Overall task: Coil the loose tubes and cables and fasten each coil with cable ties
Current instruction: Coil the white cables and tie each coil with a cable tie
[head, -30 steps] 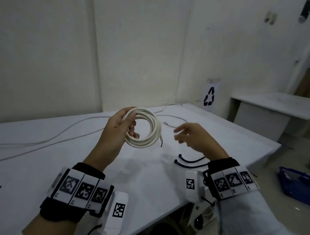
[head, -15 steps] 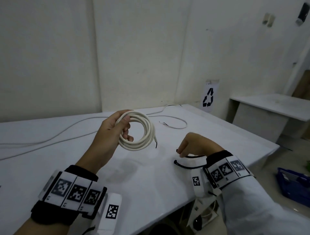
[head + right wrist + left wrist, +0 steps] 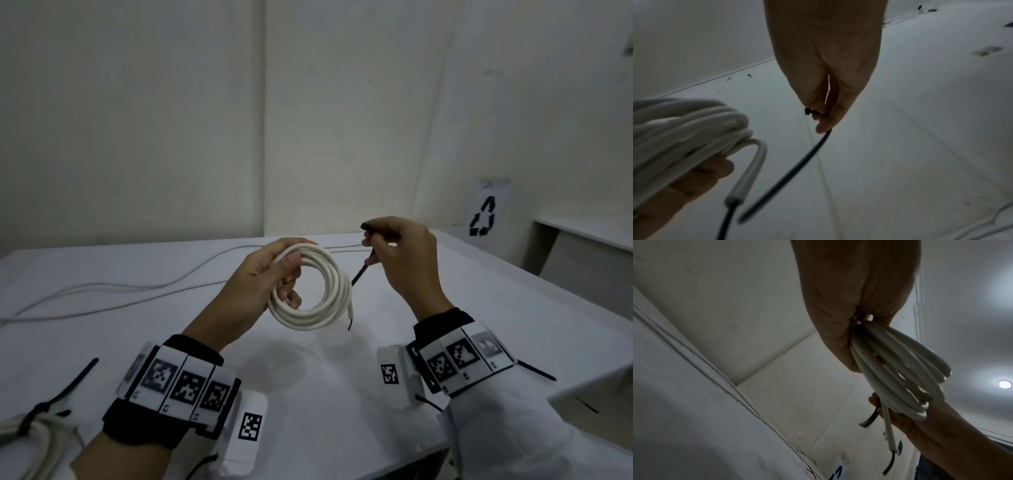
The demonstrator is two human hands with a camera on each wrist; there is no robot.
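My left hand (image 3: 263,281) grips a coil of white cable (image 3: 317,301) upright above the white table (image 3: 308,387); its cut end with a dark wire tip hangs at the lower right. The left wrist view shows the coil (image 3: 900,369) bunched in that left hand (image 3: 849,305). My right hand (image 3: 400,253) pinches a black cable tie (image 3: 359,272) near its head, just right of the coil, with the tail pointing down at the coil's rim. Seen from the right wrist, the cable tie (image 3: 797,167) slants down from the right hand (image 3: 826,116) beside the coil (image 3: 684,129).
Loose white cables (image 3: 137,287) trail over the far left of the table. A tied white coil (image 3: 27,431) with a black tie lies at the near left. Another black tie (image 3: 534,370) lies behind my right wrist. A second table (image 3: 589,236) stands at the right.
My right hand went down to the table, picked up a black cable tie and raised it to the right side of the coil. The left hand kept holding the coil.
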